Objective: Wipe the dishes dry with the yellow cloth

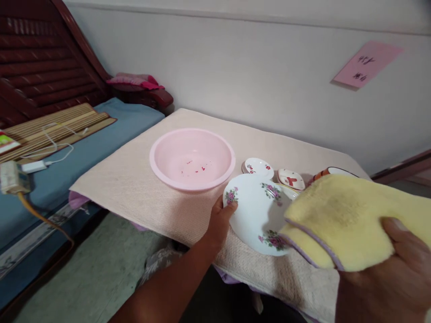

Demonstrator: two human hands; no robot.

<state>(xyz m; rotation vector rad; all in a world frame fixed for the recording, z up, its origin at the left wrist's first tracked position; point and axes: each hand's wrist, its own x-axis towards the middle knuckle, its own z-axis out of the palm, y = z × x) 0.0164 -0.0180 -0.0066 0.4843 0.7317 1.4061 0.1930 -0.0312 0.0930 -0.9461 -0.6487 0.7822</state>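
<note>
My left hand (221, 220) grips the left rim of a white plate (251, 220) with purple flower sprigs, thumb on top. The plate is held tilted over the front of the table. In my right hand (400, 264) is a folded yellow cloth (340, 220) with a purple edge and a greyish patch; the thumb presses on its top. The cloth hangs beside the plate and covers part of its right side. A stack of small white dishes (259, 167) with red flowers lies behind the plate. Near it are squarish dishes (291, 179) with a red pattern.
A pink basin (191, 185) stands left of the plate on the cream-covered table (134, 175). An orange-rimmed bowl (332, 171) shows partly behind the cloth. To the left, a wooden bench (128, 112) with a blue cover holds a bamboo mat (63, 123) and a power strip (14, 178).
</note>
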